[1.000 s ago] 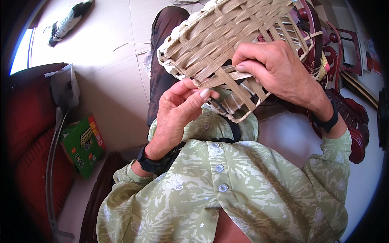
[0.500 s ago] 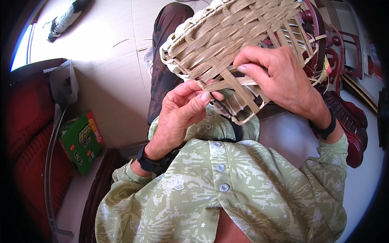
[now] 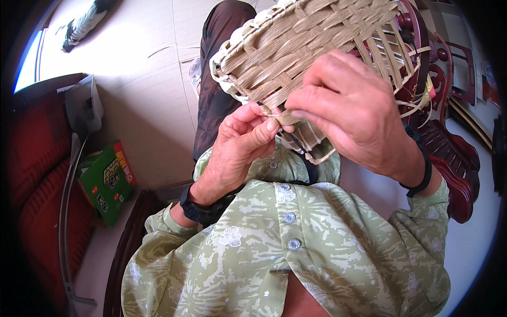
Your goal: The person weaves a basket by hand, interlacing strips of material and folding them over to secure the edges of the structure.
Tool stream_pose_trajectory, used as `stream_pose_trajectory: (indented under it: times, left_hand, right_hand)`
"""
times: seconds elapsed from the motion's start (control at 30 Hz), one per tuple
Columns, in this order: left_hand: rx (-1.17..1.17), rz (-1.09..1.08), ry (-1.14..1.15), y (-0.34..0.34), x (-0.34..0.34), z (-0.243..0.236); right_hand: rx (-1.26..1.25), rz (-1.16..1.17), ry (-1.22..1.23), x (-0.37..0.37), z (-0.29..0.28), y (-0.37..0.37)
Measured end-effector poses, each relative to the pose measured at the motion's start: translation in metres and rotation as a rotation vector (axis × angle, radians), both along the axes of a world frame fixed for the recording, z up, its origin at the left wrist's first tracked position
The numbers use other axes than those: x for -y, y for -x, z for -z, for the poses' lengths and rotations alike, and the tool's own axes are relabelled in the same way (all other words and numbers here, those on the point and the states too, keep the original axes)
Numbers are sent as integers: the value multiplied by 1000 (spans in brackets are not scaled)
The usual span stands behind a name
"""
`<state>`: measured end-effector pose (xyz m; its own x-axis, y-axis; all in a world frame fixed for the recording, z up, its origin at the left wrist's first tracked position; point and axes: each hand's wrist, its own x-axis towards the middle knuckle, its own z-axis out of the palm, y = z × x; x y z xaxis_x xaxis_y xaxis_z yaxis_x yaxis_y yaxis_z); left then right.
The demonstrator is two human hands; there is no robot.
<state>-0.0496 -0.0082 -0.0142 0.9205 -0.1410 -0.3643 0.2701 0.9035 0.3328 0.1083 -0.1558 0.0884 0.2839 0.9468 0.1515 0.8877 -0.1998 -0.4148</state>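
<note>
A partly woven tan basket [image 3: 301, 45] rests tilted over my lap, with a pale braided rim along its left edge and an open lattice on its right. At its lower left corner, my left hand [image 3: 240, 145] is closed, thumb and fingers pinching a flat tan weaving strip [image 3: 283, 117] against the frame. My right hand [image 3: 351, 108] is closed just right of it, thumb and forefinger on the same strip. The right hand hides part of the basket's lower weave. A wristband or watch sits on each wrist.
Left of me stand a red chair [image 3: 45, 142], a curved metal stand [image 3: 66, 227] and a green box [image 3: 108, 185]. Dark red carved wooden furniture [image 3: 454, 185] is at the right, with loose strips [image 3: 420, 103] near it. A thin strip [image 3: 166, 48] lies on the tiled floor.
My right hand has moved left and toward me, over the lower lattice and close to my left hand. The strip now bends upward near my left thumb. My left hand has barely shifted.
</note>
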Motion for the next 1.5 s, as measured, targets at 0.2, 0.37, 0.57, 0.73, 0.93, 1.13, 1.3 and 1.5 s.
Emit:
stream_pose_trajectory:
  times: [0.2,0.37,0.57,0.73,0.93,1.13,1.3,1.5]
  left_hand:
    - [-29,7,-21,2,-1,2]
    - [-103,-19,-169,0,0,-14]
    - [-93,-7,-181,5,-10,-18]
    - [-138,32,-220,2,-13,-22]
    - [-105,-67,-267,2,-5,-25]
    - [42,-161,-343,5,2,-23]
    - [150,-149,-429,6,2,-17]
    - [191,-191,-436,7,5,-10]
  right_hand:
    - [-147,68,84,-15,-2,11]
    - [-70,42,29,-16,3,14]
    - [172,-58,-155,-10,20,26]
    - [101,-33,-118,-8,19,30]
    - [76,13,-124,-4,26,30]
    - [21,-19,-52,-12,17,24]
    - [53,-6,58,-21,9,26]
    - [35,-15,38,-20,10,24]
